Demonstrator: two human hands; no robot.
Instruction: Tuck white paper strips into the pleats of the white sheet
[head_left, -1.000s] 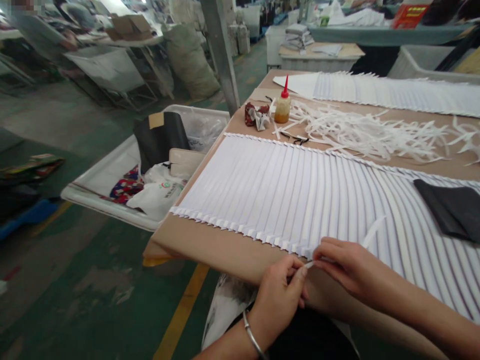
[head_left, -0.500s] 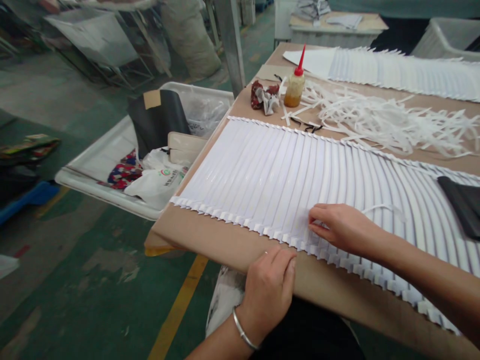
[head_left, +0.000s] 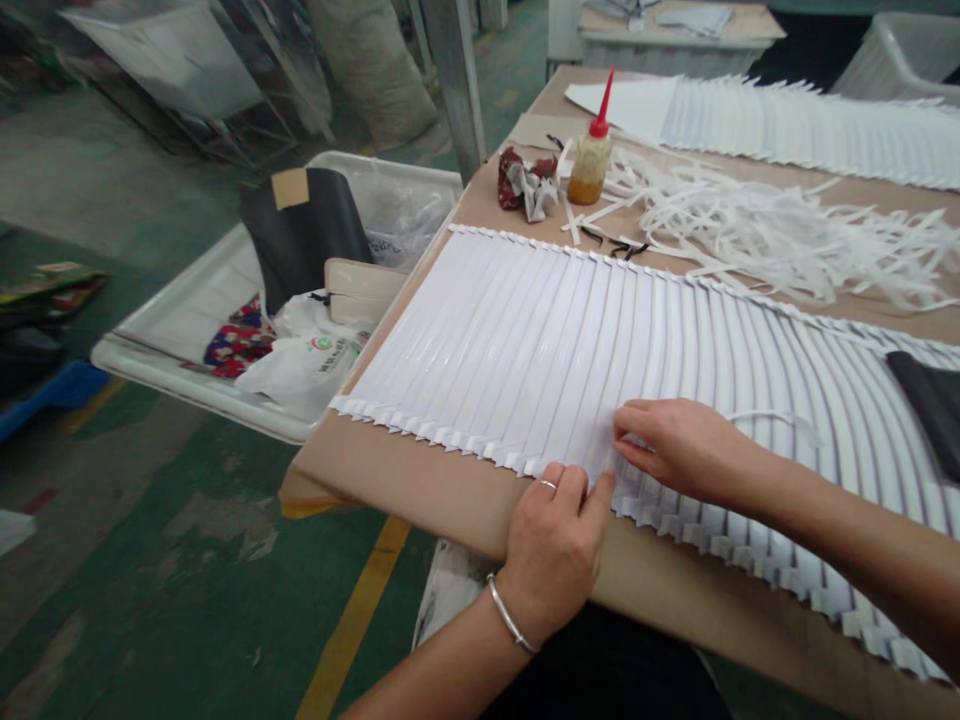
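Note:
A long row of overlapping white pieces point(head_left: 517, 340) lies fanned across the brown-covered table, with small folded tabs along its near and far edges. At the near edge, my left hand point(head_left: 559, 535) is closed, its curled fingers pressing on the tabs; the thumb and fingertips are partly hidden. My right hand point(head_left: 671, 447) hovers low over the pieces just right of it, thumb and fingers pinched together. A narrow white strip point(head_left: 776, 415) trails out from behind my right hand; its held end is hidden by the fingers.
Behind the row lie a heap of loose white strips point(head_left: 795, 235), a red-tipped glue bottle point(head_left: 591, 170) and a crumpled wrapper point(head_left: 529, 185). A black object point(head_left: 926, 400) rests on the row at right. Left of the table stands a white bin point(head_left: 187, 390) beside a metal post point(head_left: 454, 85).
My left hand has moved up and right from the table edge onto the tabs, close to my right hand. My right hand stays pinched in nearly the same place. The view has shifted slightly.

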